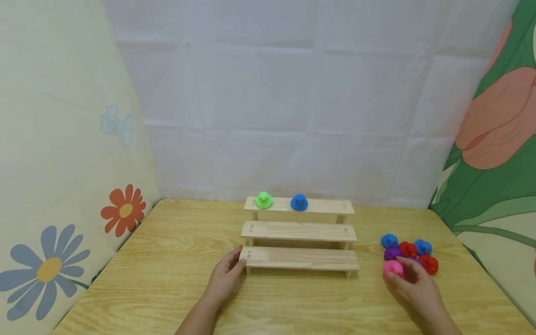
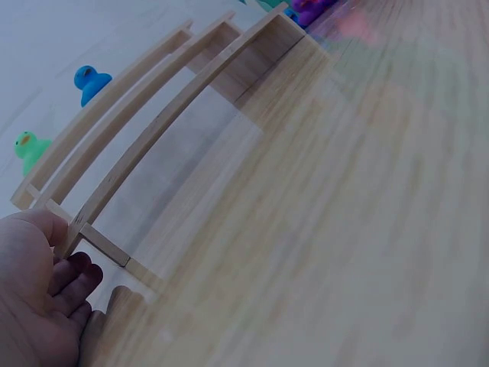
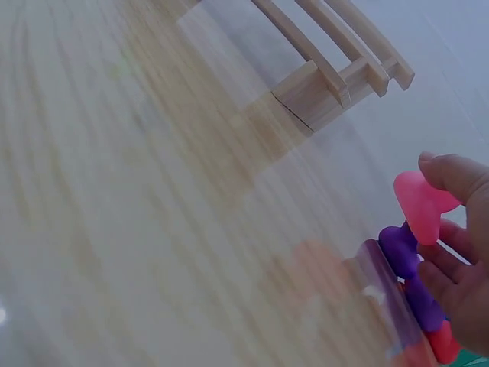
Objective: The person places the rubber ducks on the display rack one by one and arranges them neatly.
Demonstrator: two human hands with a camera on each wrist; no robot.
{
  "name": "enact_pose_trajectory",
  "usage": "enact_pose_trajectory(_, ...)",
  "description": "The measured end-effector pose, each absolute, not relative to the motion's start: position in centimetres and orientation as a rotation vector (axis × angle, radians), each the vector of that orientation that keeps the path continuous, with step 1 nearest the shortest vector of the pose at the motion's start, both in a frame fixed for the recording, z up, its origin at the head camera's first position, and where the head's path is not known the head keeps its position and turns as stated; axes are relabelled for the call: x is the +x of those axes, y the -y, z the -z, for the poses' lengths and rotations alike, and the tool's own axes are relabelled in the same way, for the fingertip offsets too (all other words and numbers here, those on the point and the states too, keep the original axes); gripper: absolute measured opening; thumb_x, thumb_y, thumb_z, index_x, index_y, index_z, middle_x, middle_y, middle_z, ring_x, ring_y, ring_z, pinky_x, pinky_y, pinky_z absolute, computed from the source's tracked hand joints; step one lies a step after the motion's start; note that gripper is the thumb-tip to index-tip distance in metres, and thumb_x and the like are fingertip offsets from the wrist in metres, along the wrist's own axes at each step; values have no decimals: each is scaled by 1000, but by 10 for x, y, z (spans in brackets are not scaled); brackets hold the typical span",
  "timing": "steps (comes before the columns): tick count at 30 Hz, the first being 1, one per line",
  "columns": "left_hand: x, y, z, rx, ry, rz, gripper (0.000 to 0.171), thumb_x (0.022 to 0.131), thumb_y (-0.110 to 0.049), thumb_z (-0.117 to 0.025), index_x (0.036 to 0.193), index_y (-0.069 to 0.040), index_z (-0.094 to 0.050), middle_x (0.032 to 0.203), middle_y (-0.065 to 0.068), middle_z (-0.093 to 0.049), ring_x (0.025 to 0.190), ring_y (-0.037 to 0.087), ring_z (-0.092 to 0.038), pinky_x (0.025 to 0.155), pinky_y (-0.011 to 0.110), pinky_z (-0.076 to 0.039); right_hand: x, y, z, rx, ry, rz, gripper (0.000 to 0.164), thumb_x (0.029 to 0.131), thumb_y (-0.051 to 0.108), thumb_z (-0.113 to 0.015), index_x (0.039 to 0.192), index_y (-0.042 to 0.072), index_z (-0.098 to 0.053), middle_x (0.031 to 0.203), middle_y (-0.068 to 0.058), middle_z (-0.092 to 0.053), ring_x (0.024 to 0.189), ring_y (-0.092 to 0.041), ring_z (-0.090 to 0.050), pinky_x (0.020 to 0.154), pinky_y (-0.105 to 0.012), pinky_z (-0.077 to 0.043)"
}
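Note:
A pink rubber duck (image 1: 392, 268) is pinched between the thumb and fingers of my right hand (image 1: 418, 288). In the right wrist view the pink duck (image 3: 420, 205) is held just above a purple duck (image 3: 399, 251). My left hand (image 1: 226, 274) holds the left end of the lowest step of a three-step wooden display rack (image 1: 299, 258). Seen from the left wrist, the thumb lies at the plank's end and the other fingers curl below it. A green duck (image 1: 264, 200) and a blue duck (image 1: 299, 203) sit on the top step, facing forward.
Beside the right hand lies a cluster of blue, red and purple ducks, including a red duck (image 1: 429, 264) and a blue duck (image 1: 389, 241). The wood-grain table (image 1: 167, 279) meets a white cloth backdrop (image 1: 259, 93). Flower-print cloths flank both sides.

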State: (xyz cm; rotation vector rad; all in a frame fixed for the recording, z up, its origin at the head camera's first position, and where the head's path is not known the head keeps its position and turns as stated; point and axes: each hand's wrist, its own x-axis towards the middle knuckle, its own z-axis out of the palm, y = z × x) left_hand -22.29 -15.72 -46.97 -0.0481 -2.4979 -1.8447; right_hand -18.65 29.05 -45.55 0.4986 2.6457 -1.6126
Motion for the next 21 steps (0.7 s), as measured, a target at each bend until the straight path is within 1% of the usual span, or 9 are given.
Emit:
enact_pose_trajectory(2, -223, 157, 470, -49, 2498, 1845, 52, 101, -16, -53, 147, 3, -39, 145, 26, -48, 137, 38, -44, 113, 51, -38, -188, -289, 453, 520, -2607, 1657, 83, 86, 46, -73, 147, 6, -35, 149, -22, -37, 133, -37, -37, 92, -21, -49)
enact_pose_trajectory(4, -223, 157, 470, -50, 2498, 1844, 52, 101, -16, -53, 147, 2, -39, 145, 25, -49, 137, 38, -45, 113, 50, -39, -189, -287, 450, 524, -2587, 1691, 84, 85, 46, -74, 146, 4, -35, 150, -22, -36, 134, -38, -36, 101, -33, -49)
enact_pose_trajectory(7, -223, 158, 471, -58, 2495, 1847, 52, 101, -16, -53, 147, 3, -38, 144, 25, -49, 136, 38, -45, 113, 51, -39, -192, -286, 446, 507, -2629, 1645, 82, 85, 49, -73, 143, 4, -38, 148, -22, -40, 133, -37, -39, 107, -44, -45)
enact_pose_trajectory(8, -223, 157, 471, -59, 2494, 1848, 52, 101, -16, -53, 147, 3, -38, 144, 25, -49, 136, 38, -45, 113, 51, -39, -193, -285, 445, 490, -2649, 1631, 80, 85, 49, -72, 142, 4, -40, 147, -22, -42, 132, -37, -41, 107, -45, -45)
enact_pose_trajectory(12, -224, 157, 471, -59, 2490, 1851, 52, 101, -15, -53, 147, 3, -38, 144, 26, -49, 136, 38, -45, 113, 51, -39, -198, -283, 440, 409, -2784, 1530, 74, 86, 49, -71, 139, 3, -46, 139, -20, -51, 127, -34, -49, 95, -22, -49)
enact_pose_trajectory(13, -224, 157, 471, -59, 2487, 1854, 52, 101, -15, -53, 147, 3, -38, 144, 26, -49, 136, 38, -45, 113, 51, -38, -199, -283, 438, 387, -2801, 1529, 73, 87, 48, -71, 138, 3, -47, 138, -21, -52, 126, -34, -50, 91, -16, -49)
enact_pose_trajectory(15, -224, 156, 470, -56, 2484, 1856, 51, 101, -14, -53, 147, 4, -39, 144, 26, -49, 136, 38, -45, 113, 51, -38, -202, -281, 435, 359, -2834, 1514, 70, 87, 47, -71, 138, 3, -48, 137, -20, -54, 125, -32, -52, 81, -5, -43)
enact_pose_trajectory(18, -224, 156, 470, -55, 2484, 1856, 51, 101, -14, -53, 147, 4, -39, 144, 26, -48, 136, 38, -44, 113, 50, -38, -206, -278, 429, 313, -2853, 1522, 69, 88, 45, -70, 138, 3, -49, 137, -20, -54, 124, -31, -53, 78, 0, -40)
enact_pose_trajectory(21, -224, 157, 471, -58, 2486, 1854, 51, 101, -14, -53, 146, 4, -39, 144, 26, -49, 136, 38, -45, 113, 50, -39, -211, -274, 421, 253, -2891, 1511, 67, 89, 45, -69, 138, 3, -50, 136, -21, -56, 123, -31, -55, 78, 0, -40)
